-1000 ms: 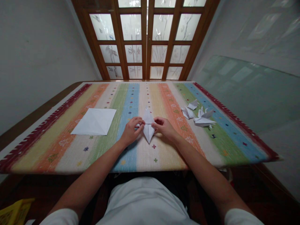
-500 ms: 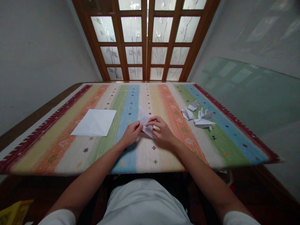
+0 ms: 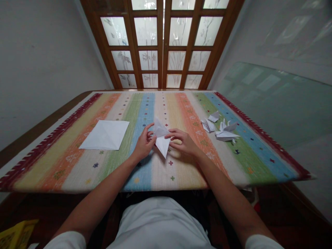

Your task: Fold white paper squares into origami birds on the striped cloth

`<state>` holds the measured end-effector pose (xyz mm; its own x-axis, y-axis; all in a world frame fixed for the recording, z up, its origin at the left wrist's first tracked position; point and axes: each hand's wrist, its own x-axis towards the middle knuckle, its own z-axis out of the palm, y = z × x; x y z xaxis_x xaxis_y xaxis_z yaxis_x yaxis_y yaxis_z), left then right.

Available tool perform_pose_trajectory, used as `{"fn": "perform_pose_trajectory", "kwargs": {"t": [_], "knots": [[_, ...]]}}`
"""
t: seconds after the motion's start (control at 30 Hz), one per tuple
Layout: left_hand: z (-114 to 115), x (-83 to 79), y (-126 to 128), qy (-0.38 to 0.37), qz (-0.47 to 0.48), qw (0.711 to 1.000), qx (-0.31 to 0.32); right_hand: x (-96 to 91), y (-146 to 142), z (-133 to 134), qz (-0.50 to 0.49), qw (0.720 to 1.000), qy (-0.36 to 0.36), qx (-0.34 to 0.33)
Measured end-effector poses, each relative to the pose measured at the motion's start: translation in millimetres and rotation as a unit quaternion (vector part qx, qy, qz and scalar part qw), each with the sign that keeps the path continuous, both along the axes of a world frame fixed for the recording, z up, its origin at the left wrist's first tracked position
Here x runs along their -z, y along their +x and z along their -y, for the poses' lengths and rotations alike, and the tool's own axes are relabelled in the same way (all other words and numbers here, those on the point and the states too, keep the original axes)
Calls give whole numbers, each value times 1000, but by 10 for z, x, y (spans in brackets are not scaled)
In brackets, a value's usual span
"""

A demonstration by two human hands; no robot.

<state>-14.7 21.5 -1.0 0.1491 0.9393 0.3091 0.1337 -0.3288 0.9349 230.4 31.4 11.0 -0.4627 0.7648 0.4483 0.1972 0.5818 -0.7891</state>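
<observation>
A half-folded white paper piece (image 3: 161, 137) lies at the middle of the striped tablecloth (image 3: 181, 166), its lower point toward me and its upper flap raised. My left hand (image 3: 143, 144) pinches its left edge with thumb and fingers. From the right, my right hand (image 3: 181, 141) holds it, fingertips on the raised flap. Both hands rest low on the cloth, close together around the paper.
A flat creased white sheet (image 3: 105, 134) lies to the left. Several folded white paper birds (image 3: 225, 131) and smaller folded pieces (image 3: 209, 123) sit to the right. Wooden glazed doors (image 3: 162, 45) stand behind the table. A yellow object (image 3: 15, 233) shows at the bottom left.
The paper piece was turned and its upper flap lifted and opened. My hands shifted their hold on it slightly, staying at the middle of the cloth.
</observation>
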Motion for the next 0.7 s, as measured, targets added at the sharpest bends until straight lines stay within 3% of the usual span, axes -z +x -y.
{"fn": "perform_pose_trajectory", "kwargs": {"t": [0.27,0.4,0.53,0.7], "knots": [[108,-77,-14,18,9,993,115,61,-87,-28,-78,990,-80,81],[113,-43,35,16,-17,996,82,76,-140,-28,-135,978,-120,104],[74,7,60,9,22,998,54,103,-173,-38,-162,969,-171,75],[34,-21,13,31,-54,998,-25,95,-202,13,-117,980,-145,69]]}}
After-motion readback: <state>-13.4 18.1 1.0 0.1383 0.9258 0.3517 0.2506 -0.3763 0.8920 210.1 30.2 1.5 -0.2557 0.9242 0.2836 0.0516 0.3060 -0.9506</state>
